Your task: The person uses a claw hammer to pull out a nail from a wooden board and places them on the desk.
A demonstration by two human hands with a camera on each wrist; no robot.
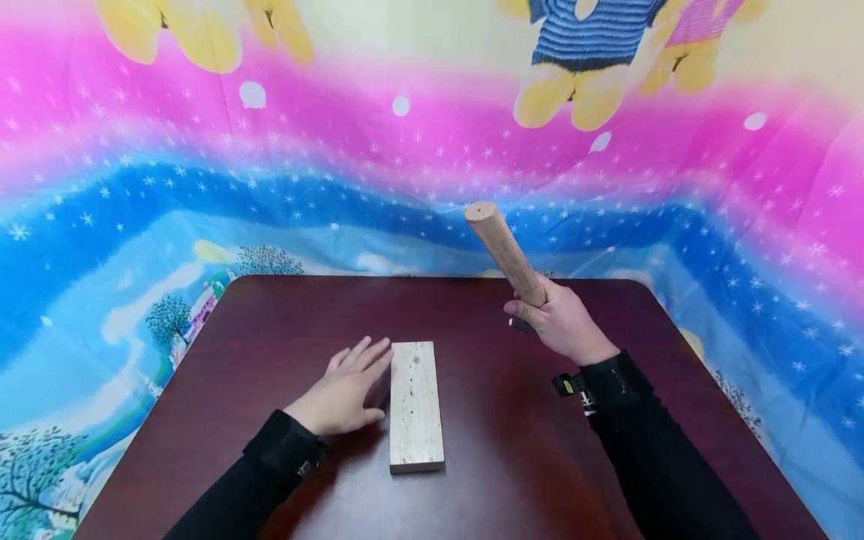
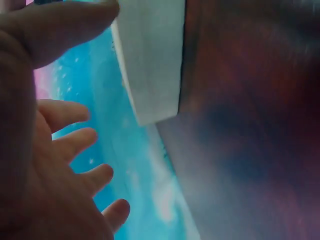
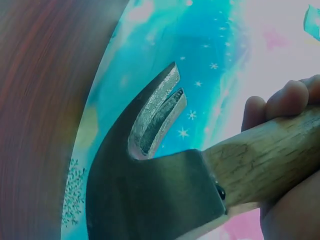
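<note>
My right hand (image 1: 567, 319) grips a claw hammer (image 1: 506, 255) around its wooden handle, close to the head. The handle's butt end points up and away over the far part of the table. The right wrist view shows the dark metal hammer head (image 3: 150, 195) with its split claw; in the head view my hand mostly hides it. A pale wooden board (image 1: 416, 435) lies lengthwise on the table, a row of small dark spots along its top. Beside its left long edge is my left hand (image 1: 340, 390), fingers spread, fingertips right at the edge, holding nothing.
The dark reddish-brown table (image 1: 513, 450) has rounded far corners and a glossy top. A printed cloth (image 1: 378, 165) with snowflakes and cartoon bears hangs behind and around it. Each wrist wears a black band, with a small device showing on the right one.
</note>
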